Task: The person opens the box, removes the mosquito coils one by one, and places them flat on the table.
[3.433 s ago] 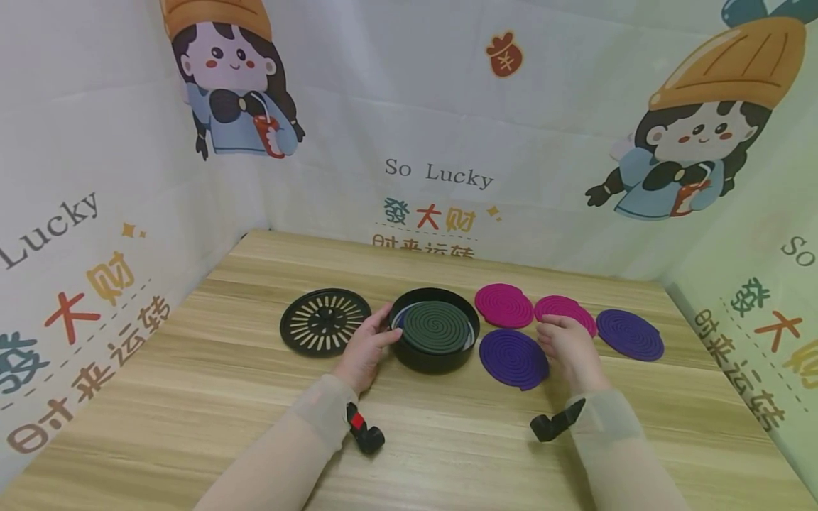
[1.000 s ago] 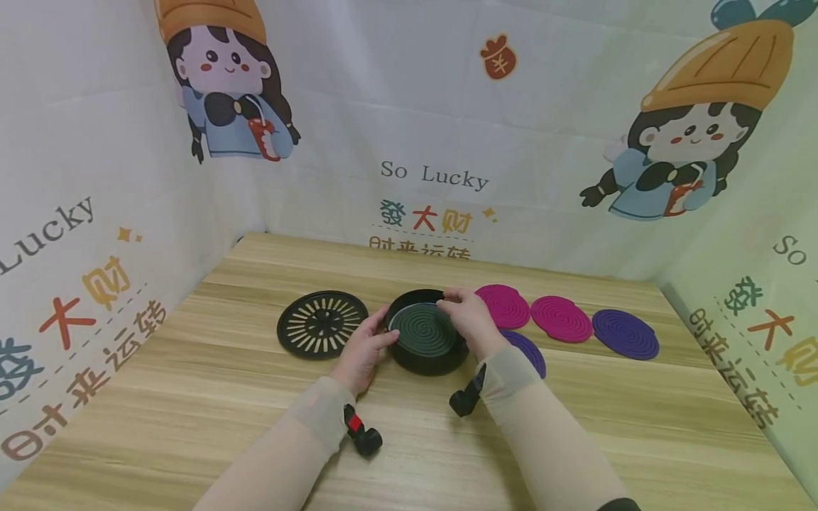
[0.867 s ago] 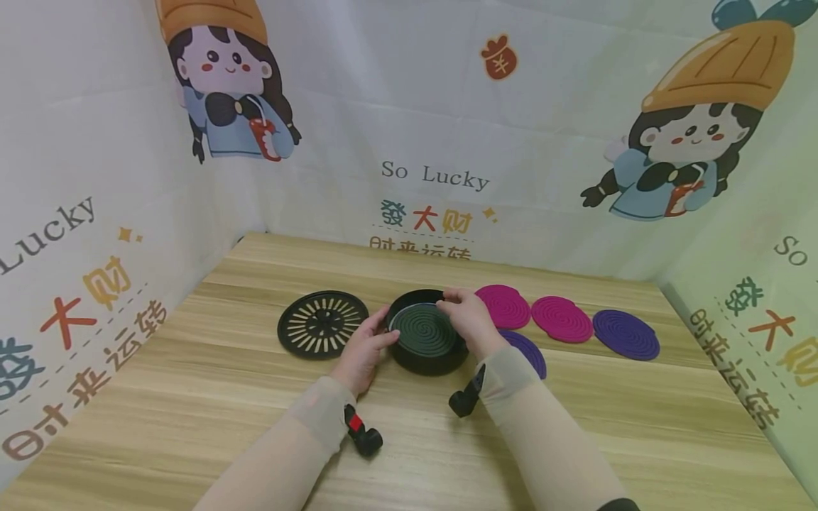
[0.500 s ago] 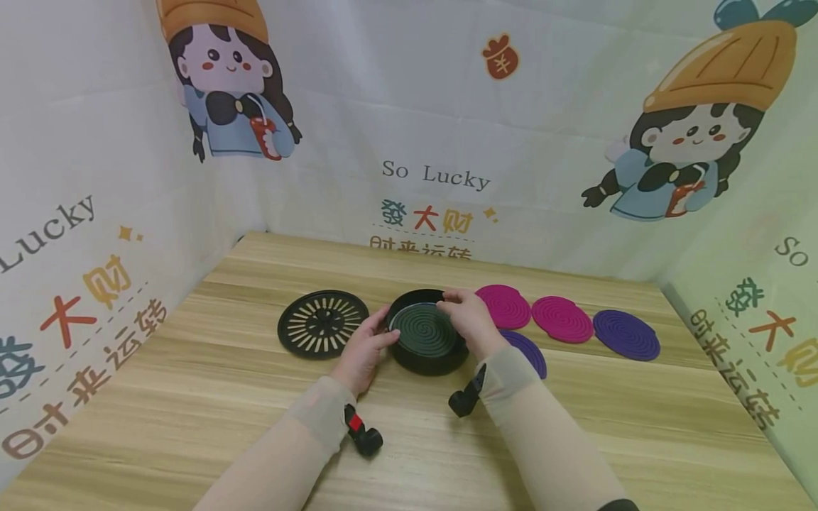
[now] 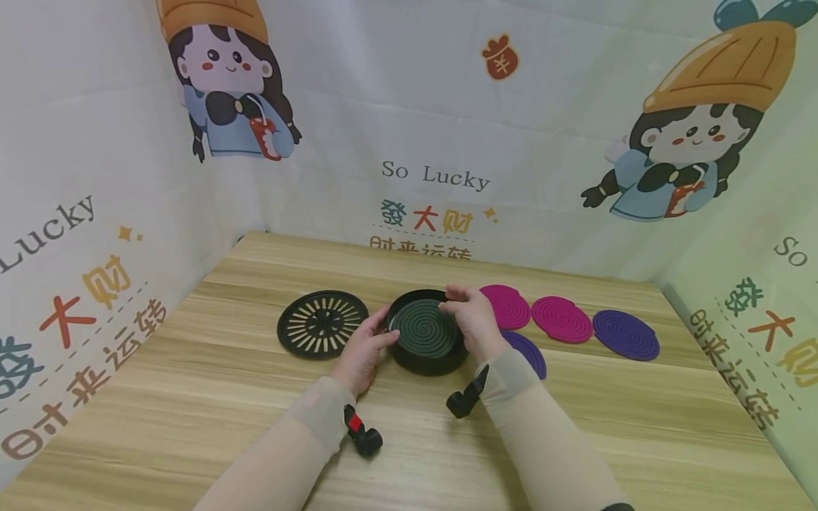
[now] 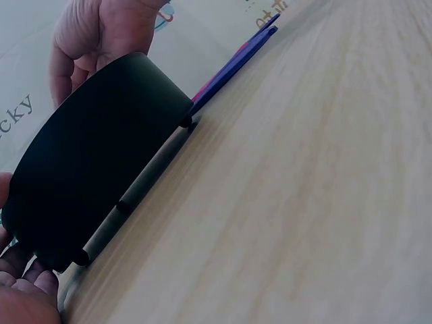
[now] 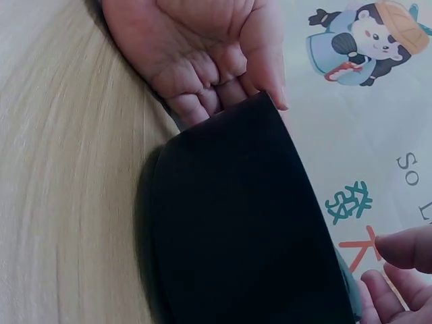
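A round black mosquito coil box stands on the table in the head view, with a dark green mosquito coil lying inside its rim. My left hand grips the box on its left side, thumb over the rim and fingers against the outer wall. At the right rim is my right hand, thumb and fingers spread apart above the coil's edge. In the right wrist view that right hand shows a gap between thumb and fingers, with nothing pinched. What lies under the green coil is hidden.
A black slotted lid lies left of the box. To the right lie two pink coils and two purple coils, the nearer purple one partly behind my right forearm. A printed cloth hangs behind the wooden table.
From reaching near the right-hand coils, my right hand came over to the box. It has just risen slightly and its fingers have parted. The green coil sits turned and lower; the left hand kept its hold.
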A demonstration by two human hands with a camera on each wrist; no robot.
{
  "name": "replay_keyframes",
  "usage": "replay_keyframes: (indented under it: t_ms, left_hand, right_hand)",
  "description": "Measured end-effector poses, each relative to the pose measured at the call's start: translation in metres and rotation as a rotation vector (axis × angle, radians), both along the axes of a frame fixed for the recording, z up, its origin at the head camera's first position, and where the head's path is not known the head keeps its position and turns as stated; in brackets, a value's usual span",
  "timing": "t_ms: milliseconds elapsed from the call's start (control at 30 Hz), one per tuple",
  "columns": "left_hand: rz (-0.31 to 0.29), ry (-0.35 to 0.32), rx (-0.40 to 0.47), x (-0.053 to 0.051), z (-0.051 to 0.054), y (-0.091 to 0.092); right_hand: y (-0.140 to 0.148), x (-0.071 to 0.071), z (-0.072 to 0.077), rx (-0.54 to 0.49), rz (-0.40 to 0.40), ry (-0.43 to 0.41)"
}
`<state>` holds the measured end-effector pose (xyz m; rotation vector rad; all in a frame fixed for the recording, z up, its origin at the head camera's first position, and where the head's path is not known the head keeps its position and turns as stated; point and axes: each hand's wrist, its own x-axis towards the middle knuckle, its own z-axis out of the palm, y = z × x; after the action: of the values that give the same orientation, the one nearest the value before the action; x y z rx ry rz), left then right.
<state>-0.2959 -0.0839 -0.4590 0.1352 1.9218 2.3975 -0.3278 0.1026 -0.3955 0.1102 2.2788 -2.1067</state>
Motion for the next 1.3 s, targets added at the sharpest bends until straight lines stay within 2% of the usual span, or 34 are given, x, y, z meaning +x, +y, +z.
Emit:
replay_keyframes:
  t_ms: [167,333,800,1300]
  left_hand:
    - [0.002,0.001,0.001,0.0001,-0.0002,-0.0001]
    - [-0.008,0.003,0.009,0.0005,0.0005,-0.0004]
    - [-0.009,-0.003,0.001,0.0009,0.0012,-0.0006]
    - [-0.008,-0.006,0.018,0.0004,0.0014,-0.0003]
  right_hand:
    - [-0.0013,0.0011,-0.0004,-0.070,-0.029,0.010]
    - [-0.0017,0.0020,-0.0018,-0.099,-0.038,0.016]
    - [-0.0015,0.0054,-0.0001,-0.137,-0.006,-0.095]
    - [-0.0003,0.0077,0.0026,-0.118,0.041,-0.102]
